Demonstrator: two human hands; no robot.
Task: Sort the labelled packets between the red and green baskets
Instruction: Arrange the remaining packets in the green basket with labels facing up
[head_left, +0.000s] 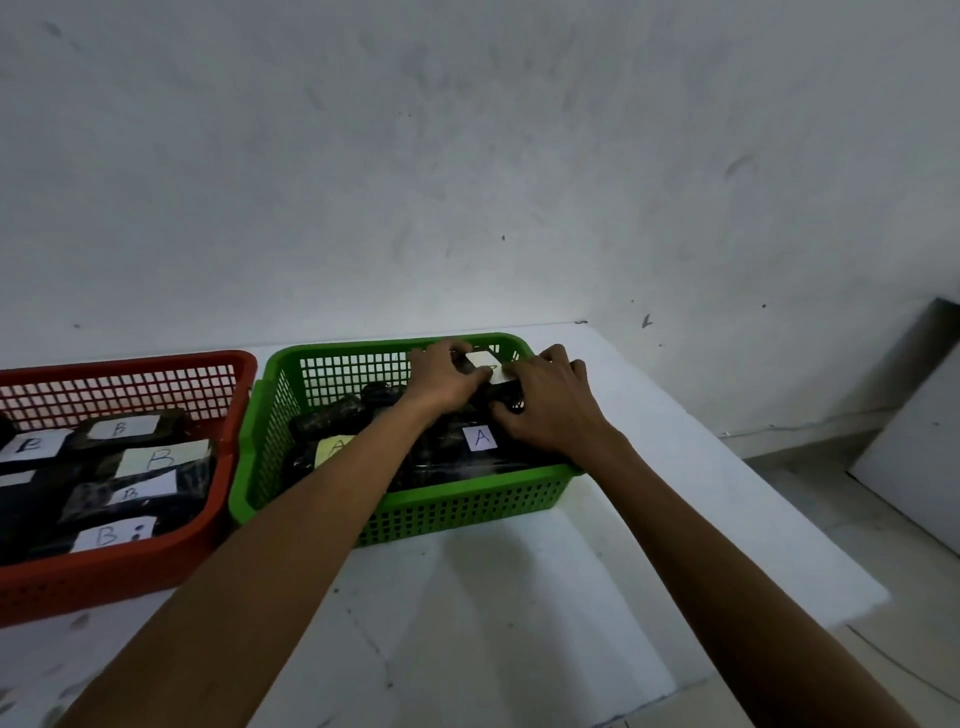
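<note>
Green basket (415, 509) sits on the white counter (493, 623), hard against the red basket (156, 561) on its left side

Head view, the only view:
- Both hands are reached into the far end of the green basket, closed around one dark packet (480, 387) that carries a white label (488, 365). Left hand (441, 376) holds its left end, right hand (550, 402) its right end, fingers curled over the top edges. Grip state: both shut on this packet
- Label faces up between the two hands, probably so the letter can be read before deciding where it goes. Letter too blurred to tell
- Nearer the body than the grip, more dark packets lie in the green basket; two show labels reading A: a white one (481, 437) just below the right hand, a yellowish one (332, 450) beside the left forearm
- Well to the left of the grip, the packets in the red basket carry white labels reading B (161, 460), laid face up

Judgement: A appears to belong to green, B to red. If the held packet reads B, it must cross leftward over the shared rims. Two-handed hold suits a soft, floppy wrapper that could sag or slip
</note>
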